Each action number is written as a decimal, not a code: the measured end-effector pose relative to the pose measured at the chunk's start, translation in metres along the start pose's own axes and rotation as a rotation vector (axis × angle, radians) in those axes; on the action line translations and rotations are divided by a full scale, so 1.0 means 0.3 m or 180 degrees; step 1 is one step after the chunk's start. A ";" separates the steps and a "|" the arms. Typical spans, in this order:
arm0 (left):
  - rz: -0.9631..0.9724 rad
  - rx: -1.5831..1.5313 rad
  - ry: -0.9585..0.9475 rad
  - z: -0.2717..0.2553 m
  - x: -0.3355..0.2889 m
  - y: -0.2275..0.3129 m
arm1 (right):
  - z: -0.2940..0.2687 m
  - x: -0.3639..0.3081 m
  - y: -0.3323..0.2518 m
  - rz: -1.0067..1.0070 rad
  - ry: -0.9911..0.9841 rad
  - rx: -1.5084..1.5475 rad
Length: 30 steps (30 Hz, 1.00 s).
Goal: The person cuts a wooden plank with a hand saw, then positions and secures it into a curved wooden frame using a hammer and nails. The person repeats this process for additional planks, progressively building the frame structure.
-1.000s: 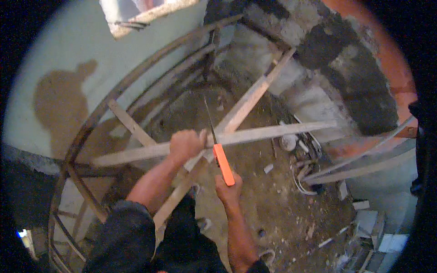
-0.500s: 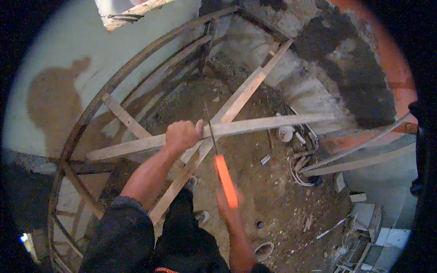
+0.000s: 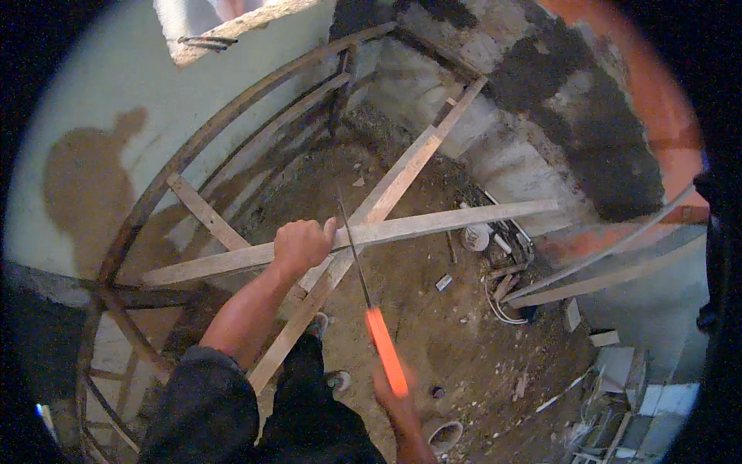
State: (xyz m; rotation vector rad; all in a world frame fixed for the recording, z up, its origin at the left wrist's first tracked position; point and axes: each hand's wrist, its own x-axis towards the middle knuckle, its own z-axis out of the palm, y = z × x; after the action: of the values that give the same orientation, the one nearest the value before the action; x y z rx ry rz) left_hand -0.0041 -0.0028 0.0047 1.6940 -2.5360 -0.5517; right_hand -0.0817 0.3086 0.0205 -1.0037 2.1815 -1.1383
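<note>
Left hand (image 3: 301,243) grips the wooden batten (image 3: 433,224) — right hand (image 3: 398,398) clamps the orange-handled saw (image 3: 384,357)

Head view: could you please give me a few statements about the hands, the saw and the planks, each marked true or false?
1. The left hand grips the long horizontal plank. True.
2. The right hand holds a saw by a blue handle. False: the handle is orange.
3. The saw blade crosses the horizontal plank just right of the left hand. True.
4. The horizontal plank lies flat on the dirt floor. False: it is held above the floor, across a diagonal plank.
5. Both hands share a grip on the saw. False: only the right hand holds it.
</note>
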 end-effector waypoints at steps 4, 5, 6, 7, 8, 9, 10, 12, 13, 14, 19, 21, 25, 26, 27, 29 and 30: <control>0.0178 -0.0086 0.0218 0.036 -0.010 -0.026 | -0.050 -0.082 -0.027 0.0951 -0.0358 -0.0393; 0.0170 -0.0139 0.0170 0.042 -0.019 -0.031 | 0.021 0.048 -0.020 0.0524 -0.0241 -0.0071; 0.0154 -0.0132 0.0205 0.042 -0.029 -0.028 | 0.094 0.162 -0.031 0.0581 -0.0224 -0.0003; 0.0126 -0.0047 0.0211 0.038 -0.034 -0.030 | 0.145 0.260 -0.034 0.0127 -0.0227 0.0486; 0.0167 -0.0092 0.0313 0.030 -0.033 -0.024 | 0.175 0.320 -0.041 0.0185 -0.0230 0.0468; 0.0165 -0.0103 0.0338 0.027 -0.041 -0.021 | 0.175 0.321 -0.040 0.0058 -0.0252 0.0570; 0.0180 -0.0161 0.0316 0.022 -0.034 -0.011 | 0.165 0.311 -0.039 0.0639 -0.0355 0.0585; 0.0084 -0.0046 0.0137 0.021 -0.032 -0.008 | 0.072 0.149 -0.028 0.1278 -0.0646 0.0802; 0.0034 -0.0073 0.0109 0.021 -0.015 -0.005 | 0.012 0.028 -0.027 0.0600 -0.0163 -0.0226; -0.0024 -0.0081 0.0016 0.026 -0.013 -0.008 | -0.035 -0.055 -0.016 0.0189 -0.0068 -0.0224; 0.0029 -0.0087 -0.0157 0.030 0.003 -0.013 | 0.046 0.097 -0.019 0.0559 -0.0268 -0.0153; 0.0045 -0.0044 -0.0098 0.017 -0.008 -0.009 | 0.161 0.305 -0.033 0.0354 -0.0242 0.0420; -0.0066 -0.0017 -0.0060 0.016 -0.035 -0.007 | 0.137 0.208 -0.047 0.0317 -0.0123 0.0805; -0.0048 -0.0001 -0.0069 0.019 -0.022 -0.011 | 0.084 0.110 -0.030 0.1320 -0.0527 0.0139; -0.0018 -0.0061 0.0063 0.028 -0.014 -0.014 | 0.027 -0.020 -0.017 0.0987 -0.0199 -0.0341; -0.0067 0.0000 -0.0217 0.047 -0.012 -0.023 | 0.006 -0.120 0.042 0.0828 0.0121 -0.0193; -0.0040 0.0016 -0.0131 0.048 0.003 -0.026 | 0.026 -0.087 0.083 0.0736 0.0003 -0.0223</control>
State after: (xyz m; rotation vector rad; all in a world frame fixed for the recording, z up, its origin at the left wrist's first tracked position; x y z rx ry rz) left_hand -0.0010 -0.0023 -0.0114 1.7193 -2.5584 -0.5874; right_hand -0.0699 0.3349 -0.0027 -0.7543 2.2824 -0.9621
